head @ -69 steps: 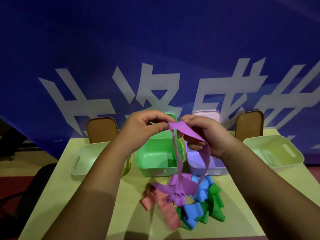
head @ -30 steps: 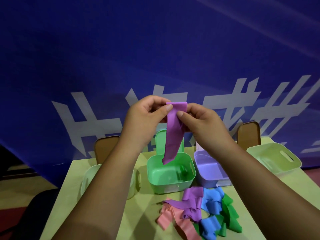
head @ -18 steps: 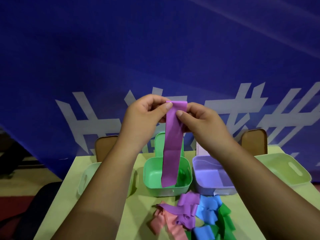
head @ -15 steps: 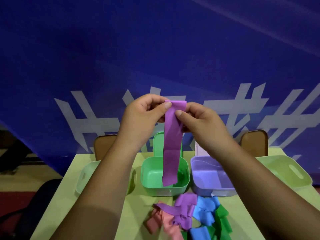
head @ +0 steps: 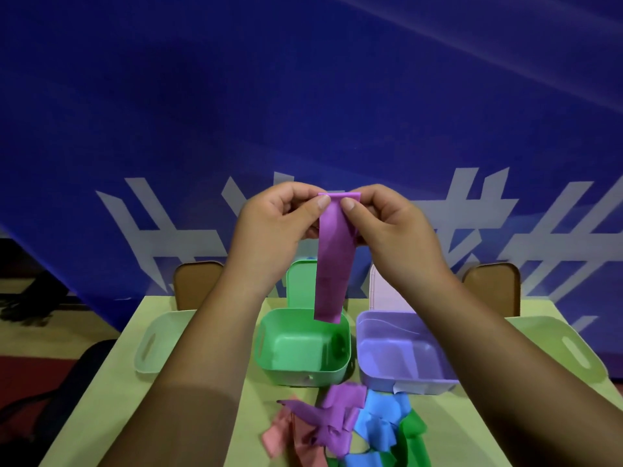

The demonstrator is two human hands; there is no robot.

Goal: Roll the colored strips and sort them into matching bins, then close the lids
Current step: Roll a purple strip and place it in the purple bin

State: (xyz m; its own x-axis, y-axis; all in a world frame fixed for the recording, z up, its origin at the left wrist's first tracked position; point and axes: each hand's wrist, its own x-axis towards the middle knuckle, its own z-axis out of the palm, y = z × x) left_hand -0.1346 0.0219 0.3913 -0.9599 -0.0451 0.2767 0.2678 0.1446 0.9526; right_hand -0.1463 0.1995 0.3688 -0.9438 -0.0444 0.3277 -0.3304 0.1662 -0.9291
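A purple strip [head: 333, 261] hangs straight down in mid-air above the bins. My left hand [head: 276, 227] and my right hand [head: 387, 227] pinch its top edge between thumb and fingers, side by side. Its lower end dangles over the back rim of the open green bin [head: 269, 345]. The open purple bin [head: 404, 358] stands just right of the green one. A loose pile of strips [head: 340, 429], pink, purple, blue and green, lies on the table in front of the two bins.
Pale green bins sit at the left [head: 151, 345] and right [head: 580, 352] of the yellow-green table [head: 209, 429]. Lids stand upright behind the bins: brown [head: 195, 284], green [head: 300, 288], pink [head: 381, 291], brown [head: 492, 288]. A blue banner fills the background.
The strip's top edge now looks folded over between my thumbs, and less of it hangs down than half a second ago. Since 2.3 s ago it has been lifted clear of the pile.
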